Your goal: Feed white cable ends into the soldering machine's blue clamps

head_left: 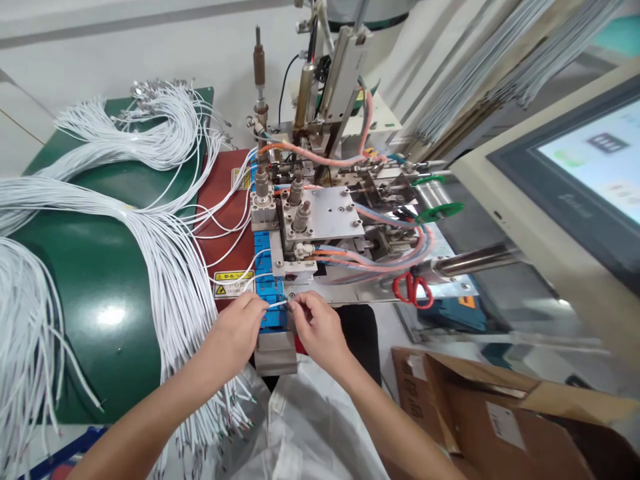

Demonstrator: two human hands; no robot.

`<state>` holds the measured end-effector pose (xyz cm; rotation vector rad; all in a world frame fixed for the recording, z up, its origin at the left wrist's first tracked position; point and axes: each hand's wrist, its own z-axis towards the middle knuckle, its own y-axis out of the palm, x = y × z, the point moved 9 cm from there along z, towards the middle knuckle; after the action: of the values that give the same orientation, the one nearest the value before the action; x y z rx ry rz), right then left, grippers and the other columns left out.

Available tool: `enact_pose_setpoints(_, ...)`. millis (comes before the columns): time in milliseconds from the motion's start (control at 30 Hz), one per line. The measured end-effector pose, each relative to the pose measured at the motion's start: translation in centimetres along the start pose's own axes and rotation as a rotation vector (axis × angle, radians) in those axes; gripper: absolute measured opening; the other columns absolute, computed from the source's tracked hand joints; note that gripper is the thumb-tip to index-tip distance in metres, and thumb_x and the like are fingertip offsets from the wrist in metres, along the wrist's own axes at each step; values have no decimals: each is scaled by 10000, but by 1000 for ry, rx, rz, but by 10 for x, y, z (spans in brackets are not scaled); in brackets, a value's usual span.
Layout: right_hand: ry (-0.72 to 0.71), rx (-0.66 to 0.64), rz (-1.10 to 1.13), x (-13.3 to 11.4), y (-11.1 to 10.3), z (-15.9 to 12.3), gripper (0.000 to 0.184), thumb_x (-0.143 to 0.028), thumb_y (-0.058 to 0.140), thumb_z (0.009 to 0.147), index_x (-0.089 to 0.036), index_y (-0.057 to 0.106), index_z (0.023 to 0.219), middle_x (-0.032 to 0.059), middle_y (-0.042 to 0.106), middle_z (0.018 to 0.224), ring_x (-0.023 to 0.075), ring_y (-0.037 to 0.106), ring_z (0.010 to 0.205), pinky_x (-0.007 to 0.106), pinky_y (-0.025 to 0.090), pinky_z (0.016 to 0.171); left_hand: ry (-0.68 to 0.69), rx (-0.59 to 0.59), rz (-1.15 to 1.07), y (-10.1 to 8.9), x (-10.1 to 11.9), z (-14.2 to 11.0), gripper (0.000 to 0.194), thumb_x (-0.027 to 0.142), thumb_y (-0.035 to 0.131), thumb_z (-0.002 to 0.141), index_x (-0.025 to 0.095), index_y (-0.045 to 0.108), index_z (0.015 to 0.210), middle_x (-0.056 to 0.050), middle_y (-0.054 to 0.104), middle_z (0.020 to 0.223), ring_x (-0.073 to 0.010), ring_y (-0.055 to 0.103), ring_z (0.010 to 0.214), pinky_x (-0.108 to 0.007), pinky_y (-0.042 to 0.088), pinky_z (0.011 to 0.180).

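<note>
My left hand (239, 332) and my right hand (316, 327) meet over the blue fixture (267, 280) at the front of a small bench machine. Both pinch the end of a thin white wire (279, 304), stretched between the fingertips just above the blue slots. The wire trails off left toward the big sheaf of white wires (165, 260). A few other white wires lie in the blue fixture's upper slots. Right behind the hands stands the machine's metal head (320, 213), with its cylinders and orange and blue hoses.
Large bundles of white wires (150, 127) drape over a green mat (95, 287) at left. Red-handled scissors (413, 289) lie on the machine base. A touchscreen panel (585, 173) stands at right, an open cardboard box (495, 413) below it, and a clear plastic bag (305, 427) near me.
</note>
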<state>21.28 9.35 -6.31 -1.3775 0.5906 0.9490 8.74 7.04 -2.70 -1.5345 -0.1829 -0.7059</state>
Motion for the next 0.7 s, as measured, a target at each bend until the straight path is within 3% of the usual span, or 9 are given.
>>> enact_pose_setpoints(400,200,-175,8,21,13,10,148,-210,467,785,-201,542,658,-7,561,589,140,489,524,223,347,487,-19,-86,234,12,1,2,247,22,350,817,157,542,894,-67,522,848,-206,503,789,-363,467,735)
enact_pose_setpoints(567,83,-245,-21,13,15,13,209,-250,399,855,-200,512,687,0,570,659,143,531,615,227,370,556,45,-76,295,11,10,0,251,-1,352,802,121,542,911,-106,540,874,-236,501,850,-369,464,749)
enact_pose_setpoints(700,-54,-184,-185,2,12,17,326,-344,316,908,-199,482,668,18,542,665,159,523,649,249,352,591,111,-59,383,12,16,-3,236,14,355,814,100,544,928,-111,558,869,-236,511,847,-358,470,739)
